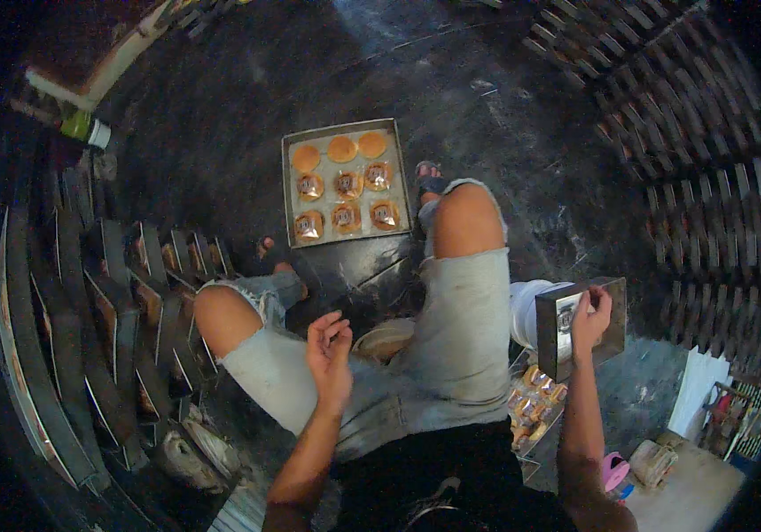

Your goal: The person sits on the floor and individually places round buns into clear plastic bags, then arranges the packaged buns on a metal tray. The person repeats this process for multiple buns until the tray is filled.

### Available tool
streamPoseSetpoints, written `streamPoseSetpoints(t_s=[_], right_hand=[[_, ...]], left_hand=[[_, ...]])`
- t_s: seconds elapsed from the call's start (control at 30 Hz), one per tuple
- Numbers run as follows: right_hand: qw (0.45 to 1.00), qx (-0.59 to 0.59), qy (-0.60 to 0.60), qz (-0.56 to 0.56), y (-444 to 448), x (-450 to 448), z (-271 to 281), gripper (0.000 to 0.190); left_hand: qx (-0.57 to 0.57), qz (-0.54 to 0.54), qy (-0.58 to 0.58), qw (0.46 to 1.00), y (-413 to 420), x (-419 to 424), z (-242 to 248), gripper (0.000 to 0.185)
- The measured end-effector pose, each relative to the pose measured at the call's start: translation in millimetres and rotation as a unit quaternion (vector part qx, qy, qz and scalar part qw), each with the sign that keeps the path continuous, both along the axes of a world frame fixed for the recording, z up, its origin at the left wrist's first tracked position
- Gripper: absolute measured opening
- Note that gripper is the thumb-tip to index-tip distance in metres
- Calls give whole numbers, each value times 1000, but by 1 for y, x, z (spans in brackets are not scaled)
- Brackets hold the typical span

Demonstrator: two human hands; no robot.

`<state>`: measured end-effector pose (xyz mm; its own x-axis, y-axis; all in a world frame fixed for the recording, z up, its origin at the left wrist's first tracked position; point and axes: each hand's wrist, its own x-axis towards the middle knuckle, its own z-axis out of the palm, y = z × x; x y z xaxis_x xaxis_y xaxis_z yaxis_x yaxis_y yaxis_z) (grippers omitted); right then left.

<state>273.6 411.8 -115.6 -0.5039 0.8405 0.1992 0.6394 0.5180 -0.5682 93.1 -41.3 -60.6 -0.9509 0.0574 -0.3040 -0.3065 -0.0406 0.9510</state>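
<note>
A square metal tray [403, 179] lies on the dark floor in front of my feet. It holds rows of round buns; the far row, with a golden bun [343, 149], looks bare, and nearer ones such as the wrapped bun [346, 217] are in clear printed plastic. My left hand [330, 356] hovers over my lap with fingers loosely curled and nothing in it. At the right, my right hand [592, 318] reaches into a small metal box [613, 346] of printed clear wrappers [565, 322]; its fingertips are at the wrappers, and whether they pinch one is unclear.
Stacked metal trays [111, 312] rise close on my left. White round tubs [524, 312] stand beside the box. Behind them is another tray of wrapped buns [532, 405]. More stacked trays [706, 199] line the right. A pink tape roll [614, 471] lies at lower right.
</note>
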Motion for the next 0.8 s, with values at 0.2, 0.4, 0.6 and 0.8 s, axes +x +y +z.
streamPoseSetpoints(t_s=[0.2,0.4,0.6,0.8], right_hand=[[946,98,-301,-66,49,68,-93,46],[977,149,-131,-73,9,56,-40,27],[972,2,227,57,-79,-21,117,13],[871,-203,424,146,-138,-117,160,15]], left_hand=[[51,-125,41,990,58,-18,36,34],[43,-181,72,980,78,-4,46,39],[-84,-299,275,910,128,7,75,62],[202,-160,99,961,186,-3,76,35]])
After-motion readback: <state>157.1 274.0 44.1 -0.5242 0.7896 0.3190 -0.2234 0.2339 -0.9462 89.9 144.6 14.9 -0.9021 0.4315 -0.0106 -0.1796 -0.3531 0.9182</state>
